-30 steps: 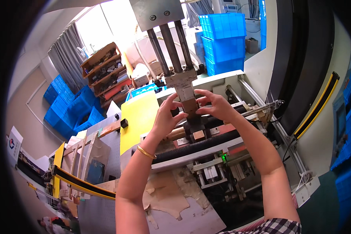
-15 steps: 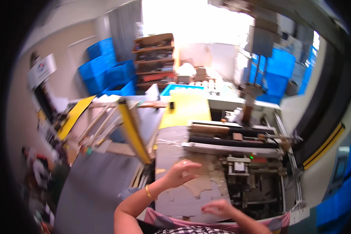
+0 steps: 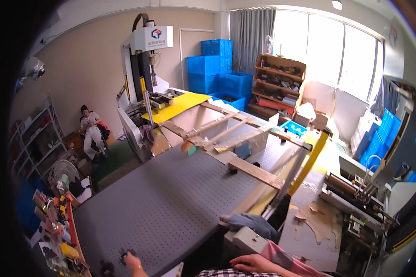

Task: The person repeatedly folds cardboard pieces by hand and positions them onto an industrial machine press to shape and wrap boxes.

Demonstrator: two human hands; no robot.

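My left hand (image 3: 133, 260) reaches to the near left edge of the grey perforated table (image 3: 171, 203). Its fingertips are closed on a small dark piece (image 3: 124, 253), whose kind is too small to make out. Another dark piece (image 3: 107, 267) lies close by, at the table's edge. Low in the middle, my right hand (image 3: 254, 263) holds nothing; its fingers are stretched out, just in front of my checked clothing. A red-and-white striped cloth (image 3: 286, 258) is beside that hand. Beyond it a grey-blue cloth (image 3: 252, 222) drapes over a white machine box (image 3: 250, 241).
Wooden bars (image 3: 254, 172) and a yellow post (image 3: 312, 161) stand across the table. At right, torn brown sheet (image 3: 320, 221) lies before a roller machine (image 3: 351, 198). A red-edged shelf of bottles and tools (image 3: 64, 231) flanks the left side. A seated person (image 3: 93, 131) is far left.
My view has swung left, away from the roller machine. My left hand has gone from above the brown sheet to the dark piece at the table's left edge; my right hand is lowered near my body.
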